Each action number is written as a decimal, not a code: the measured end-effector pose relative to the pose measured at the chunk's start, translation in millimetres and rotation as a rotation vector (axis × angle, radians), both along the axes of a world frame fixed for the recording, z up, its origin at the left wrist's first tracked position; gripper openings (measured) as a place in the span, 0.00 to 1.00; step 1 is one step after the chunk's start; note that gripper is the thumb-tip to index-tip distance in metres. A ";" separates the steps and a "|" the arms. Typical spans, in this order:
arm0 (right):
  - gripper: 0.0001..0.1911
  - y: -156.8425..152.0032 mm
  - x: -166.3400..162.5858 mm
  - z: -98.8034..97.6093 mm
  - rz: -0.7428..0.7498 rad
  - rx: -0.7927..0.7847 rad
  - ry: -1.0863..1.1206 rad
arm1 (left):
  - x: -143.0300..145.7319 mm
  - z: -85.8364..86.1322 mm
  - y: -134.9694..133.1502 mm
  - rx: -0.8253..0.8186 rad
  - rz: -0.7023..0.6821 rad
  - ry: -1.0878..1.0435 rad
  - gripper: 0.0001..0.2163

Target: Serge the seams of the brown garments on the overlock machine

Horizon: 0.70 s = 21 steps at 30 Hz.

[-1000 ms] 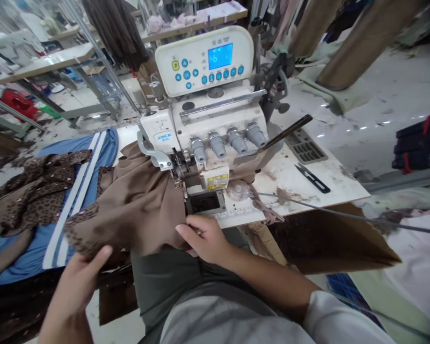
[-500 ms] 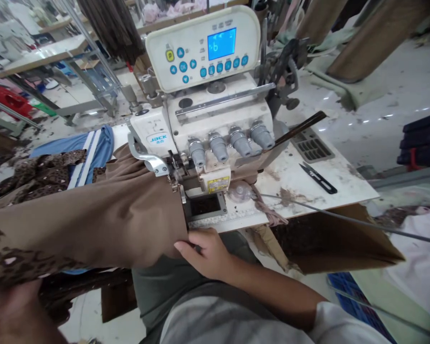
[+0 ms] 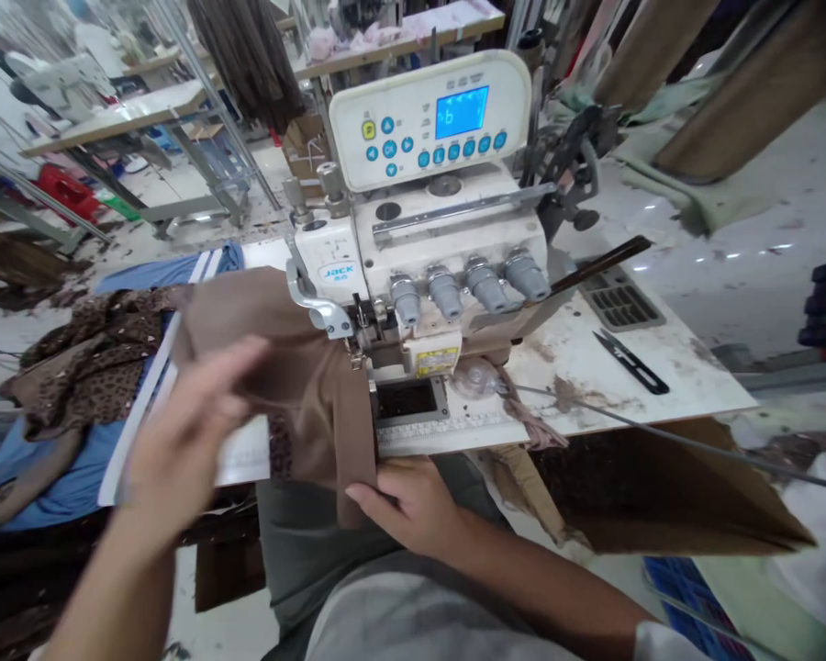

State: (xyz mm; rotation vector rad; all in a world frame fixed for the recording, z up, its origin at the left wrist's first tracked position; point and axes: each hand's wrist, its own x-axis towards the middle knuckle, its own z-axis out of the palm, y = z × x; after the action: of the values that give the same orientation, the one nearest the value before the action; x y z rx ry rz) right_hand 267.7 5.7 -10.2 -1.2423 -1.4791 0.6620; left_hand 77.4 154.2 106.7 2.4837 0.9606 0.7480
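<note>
Brown cloth (image 3: 303,367) hangs from the front of the sewing machine, and its far edge reaches the presser foot (image 3: 355,344). Our right hand (image 3: 413,505) holds the lower edge of the cloth, just in front of the machine. Our left hand (image 3: 193,431) is open with the fingers spread, and it is well apart from the right hand. It is blurred over the near side of the cloth, so we cannot tell if it touches. A metal plate with a ruler (image 3: 447,427) sits just beside the cloth. The white JACK overlock machine (image 3: 419,239) stands right behind it, with four gray knobs (image 3: 464,289) and a panel with a blue screen (image 3: 461,112). Small black snips (image 3: 631,361) lie on the white table top (image 3: 661,408) to the right. On our left, leopard-print cloth (image 3: 89,358) lies on blue cloth with white stripes (image 3: 61,459). Dark cloth (image 3: 248,55) hangs far behind the machine.
</note>
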 end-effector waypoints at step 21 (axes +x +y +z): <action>0.27 45.1 18.7 20.1 -0.120 0.075 0.070 | 65.4 -18.4 60.0 0.279 0.127 -0.193 0.12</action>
State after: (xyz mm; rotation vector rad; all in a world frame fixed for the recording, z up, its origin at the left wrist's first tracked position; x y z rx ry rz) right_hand 286.4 50.8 9.9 -1.2282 -1.3489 0.5598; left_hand 142.8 214.2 88.3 2.5365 1.0079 1.2133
